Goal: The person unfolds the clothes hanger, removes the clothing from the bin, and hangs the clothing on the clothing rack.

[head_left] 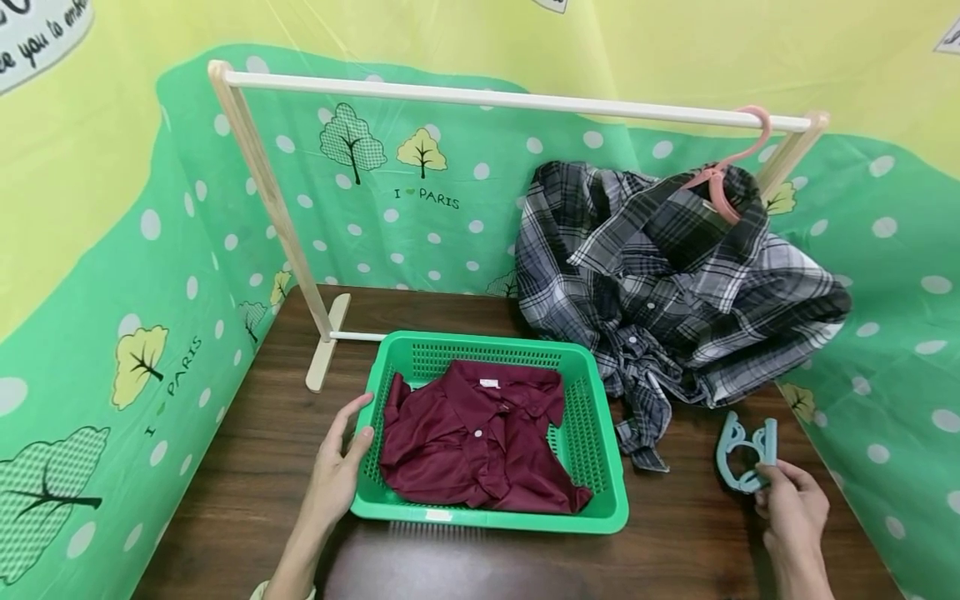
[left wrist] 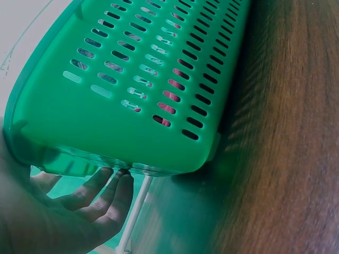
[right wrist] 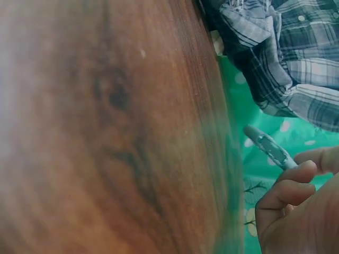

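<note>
A green plastic basket stands on the table with a folded maroon shirt lying inside. My left hand is at the basket's left side, its thumb and index fingertips touching the rim. In the left wrist view, other fingertips of the left hand rest against the outer end wall, loosely bent. My right hand pinches a light blue folding hanger by one arm, right of the basket. The right wrist view shows the hanger between thumb and fingers, partly hidden by the hand.
Behind the basket stands a garment rack with a white top bar and wooden posts. A black and white plaid shirt hangs on a pink hanger at its right end. Printed green and yellow cloth encloses the wooden table.
</note>
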Available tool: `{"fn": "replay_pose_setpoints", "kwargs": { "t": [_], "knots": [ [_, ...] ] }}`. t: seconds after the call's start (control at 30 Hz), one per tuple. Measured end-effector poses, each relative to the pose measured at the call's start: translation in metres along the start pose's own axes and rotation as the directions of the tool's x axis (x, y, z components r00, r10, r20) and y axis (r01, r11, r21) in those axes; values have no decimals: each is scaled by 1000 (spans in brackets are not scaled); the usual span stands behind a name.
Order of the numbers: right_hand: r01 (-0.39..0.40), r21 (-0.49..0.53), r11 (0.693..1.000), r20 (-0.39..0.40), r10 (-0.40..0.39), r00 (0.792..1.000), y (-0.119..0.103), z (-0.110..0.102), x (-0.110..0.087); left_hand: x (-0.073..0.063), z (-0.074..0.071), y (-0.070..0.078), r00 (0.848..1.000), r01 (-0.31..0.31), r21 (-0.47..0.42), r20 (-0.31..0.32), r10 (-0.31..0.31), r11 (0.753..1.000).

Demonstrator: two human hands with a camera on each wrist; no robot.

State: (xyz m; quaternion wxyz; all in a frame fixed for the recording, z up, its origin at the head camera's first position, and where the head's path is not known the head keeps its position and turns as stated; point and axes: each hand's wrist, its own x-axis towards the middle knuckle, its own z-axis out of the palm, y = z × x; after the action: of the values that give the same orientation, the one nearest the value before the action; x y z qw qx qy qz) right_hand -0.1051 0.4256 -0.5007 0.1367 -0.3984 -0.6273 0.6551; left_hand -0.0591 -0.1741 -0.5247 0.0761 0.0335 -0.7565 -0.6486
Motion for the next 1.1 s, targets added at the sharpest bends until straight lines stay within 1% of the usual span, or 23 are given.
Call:
{"fn": "replay_pose_setpoints", "kwargs": {
  "t": [0.07, 0.13, 0.27, 0.4, 0.5, 0.57, 0.67, 0.73, 0.8, 0.83, 0.9, 1.03, 1.1],
  "knots": [
    [-10, 75, 997, -19, 11, 1000, -2, -1, -4, 0, 0, 0, 1000, 1, 2, 2, -1, 1000],
    [0, 154, 988, -37, 6, 999, -5, -3, -8, 0, -1, 0, 1000, -1, 5, 3, 1, 1000],
    [44, 294, 955, -64, -26, 998, -7, -1, -17, 0, -2, 0, 1000, 5, 14, -1, -5, 1000],
    [82, 443, 893, -61, -62, 996, -8, 5, -32, 0, -2, 2, 1000, 9, 23, 0, -9, 1000],
    [107, 550, 829, -31, -107, 994, -11, 12, -45, 0, -2, 3, 1000, -5, 19, 9, 5, 1000],
    [117, 585, 803, -9, -138, 990, -13, 19, -54, 0, -1, 3, 1000, -17, 21, 11, 17, 1000],
    [114, 605, 788, 53, -182, 982, -16, 30, -68, -1, -1, 3, 1000, -21, 51, 0, 21, 998],
    [108, 600, 792, 102, -209, 973, -18, 37, -77, -1, 0, 3, 1000, -19, 85, -11, 20, 996],
    [103, 596, 797, 164, -247, 955, -19, 44, -85, 0, -1, 3, 1000, -17, 133, -19, 20, 991],
    [99, 596, 797, 201, -267, 943, -20, 47, -89, 0, -1, 3, 1000, -17, 153, -20, 21, 988],
    [108, 572, 813, 265, -308, 914, -21, 52, -97, 1, -2, 4, 999, -22, 200, -18, 26, 980],
    [149, 525, 838, 382, -388, 839, -28, 64, -107, 1, -5, 9, 999, -50, 270, 11, 49, 962],
    [168, 503, 848, 431, -414, 802, -33, 71, -111, 2, -7, 12, 997, -72, 313, 25, 68, 947]
  ]
}}
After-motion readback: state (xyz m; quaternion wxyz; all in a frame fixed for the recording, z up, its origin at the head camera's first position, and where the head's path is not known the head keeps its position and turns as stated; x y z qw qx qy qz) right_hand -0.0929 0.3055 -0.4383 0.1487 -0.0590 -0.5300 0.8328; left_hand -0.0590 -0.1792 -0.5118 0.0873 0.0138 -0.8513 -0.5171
